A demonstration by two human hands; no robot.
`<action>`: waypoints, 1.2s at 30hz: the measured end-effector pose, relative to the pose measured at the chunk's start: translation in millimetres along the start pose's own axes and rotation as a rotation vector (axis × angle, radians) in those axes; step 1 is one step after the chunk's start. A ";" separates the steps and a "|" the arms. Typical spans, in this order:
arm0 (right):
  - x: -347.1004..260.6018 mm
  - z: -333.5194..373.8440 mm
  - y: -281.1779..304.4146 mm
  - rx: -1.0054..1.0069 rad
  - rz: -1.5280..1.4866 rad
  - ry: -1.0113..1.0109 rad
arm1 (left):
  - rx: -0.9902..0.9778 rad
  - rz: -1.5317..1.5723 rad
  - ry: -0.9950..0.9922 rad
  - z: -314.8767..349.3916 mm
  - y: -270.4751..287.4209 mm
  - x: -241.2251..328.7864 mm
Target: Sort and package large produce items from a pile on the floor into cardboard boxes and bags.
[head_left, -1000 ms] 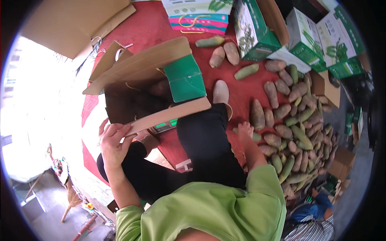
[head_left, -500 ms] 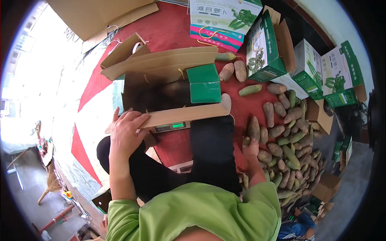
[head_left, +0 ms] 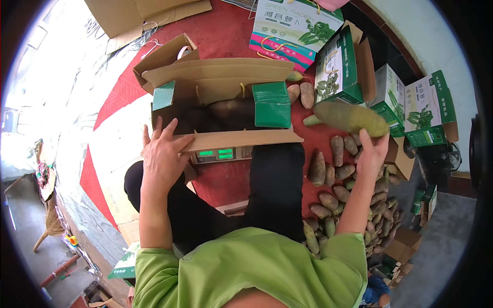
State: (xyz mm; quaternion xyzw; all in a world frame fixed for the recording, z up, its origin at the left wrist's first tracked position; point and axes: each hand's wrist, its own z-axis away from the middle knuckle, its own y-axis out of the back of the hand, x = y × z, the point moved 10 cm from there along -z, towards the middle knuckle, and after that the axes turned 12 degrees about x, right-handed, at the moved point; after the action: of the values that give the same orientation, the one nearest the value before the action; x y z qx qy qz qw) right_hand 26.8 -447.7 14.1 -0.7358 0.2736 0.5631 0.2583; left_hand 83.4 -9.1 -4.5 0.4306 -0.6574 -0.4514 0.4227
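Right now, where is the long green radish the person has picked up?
In the head view, the radish is raised in the right hand, right of the open carton and above the radish pile.

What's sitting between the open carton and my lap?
In the head view, a scale with a green display lies under the open carton's near flap, just ahead of the lap.

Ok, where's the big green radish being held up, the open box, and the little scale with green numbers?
Radish (head_left: 351, 118), head view, middle of its body.
Open box (head_left: 241, 138), head view, near flap.
Scale (head_left: 222, 154), head view, front display panel.
Right hand (head_left: 372, 151), head view, palm under the radish.
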 end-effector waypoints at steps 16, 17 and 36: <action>35.8 100.7 -299.0 -0.948 0.243 0.143 | 0.023 0.033 -0.025 -0.9 1.7 -0.7; 32.9 97.5 -292.2 -0.952 0.290 0.268 | 0.018 0.027 -0.020 -0.2 0.0 -1.7; 278.2 190.4 122.7 -0.318 0.733 -0.443 | 0.083 0.135 -0.122 -11.1 -5.7 3.1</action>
State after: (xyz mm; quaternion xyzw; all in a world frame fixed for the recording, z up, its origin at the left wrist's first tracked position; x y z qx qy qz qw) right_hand -128.9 -435.7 -308.9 -0.4827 0.3644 0.7961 -0.0221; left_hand 94.1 -15.9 -6.8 0.3743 -0.7273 -0.4198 0.3933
